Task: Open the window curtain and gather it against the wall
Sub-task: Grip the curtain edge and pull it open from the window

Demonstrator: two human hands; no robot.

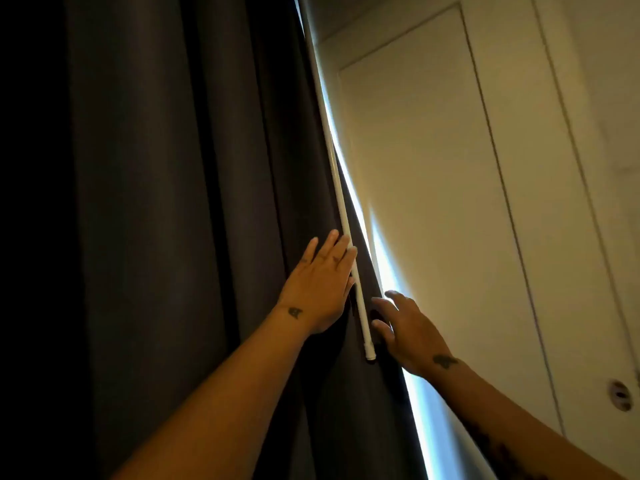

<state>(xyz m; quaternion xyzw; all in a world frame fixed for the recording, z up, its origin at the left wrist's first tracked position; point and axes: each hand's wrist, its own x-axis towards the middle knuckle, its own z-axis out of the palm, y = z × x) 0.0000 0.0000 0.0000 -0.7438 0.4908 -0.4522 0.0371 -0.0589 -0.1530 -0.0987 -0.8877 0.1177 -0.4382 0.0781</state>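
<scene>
A dark grey curtain [180,202] hangs in heavy folds across the left and middle of the head view. A thin white wand [341,202] hangs along its right edge. My left hand [318,289] lies flat and spread on the cloth just left of the wand, its fingertips touching the wand. My right hand [405,332] reaches to the curtain's right edge beside the wand's lower end, fingers apart and curling round the hem; whether they grip the cloth is unclear. A bright slit of daylight [384,271] shows between the curtain's edge and the wall.
A pale wall with a flush door panel [433,168] stands close on the right. A round fitting [620,394] sits low on that wall. The far left of the view is black.
</scene>
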